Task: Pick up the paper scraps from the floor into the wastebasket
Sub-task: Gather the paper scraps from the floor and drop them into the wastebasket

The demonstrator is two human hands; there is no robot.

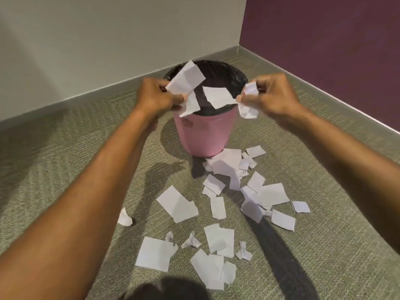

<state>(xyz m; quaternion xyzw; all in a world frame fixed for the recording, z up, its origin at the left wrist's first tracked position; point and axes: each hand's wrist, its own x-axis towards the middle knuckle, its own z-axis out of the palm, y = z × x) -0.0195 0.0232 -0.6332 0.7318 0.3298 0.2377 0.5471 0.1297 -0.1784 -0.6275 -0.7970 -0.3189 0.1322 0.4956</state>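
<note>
Both hands (154,95) (275,94) gripping scraps (186,80) over wastebasket (204,132).

two forearms (91,191), bare as far as shown — left hand (154,97), right hand (273,94) bare too.
</note>
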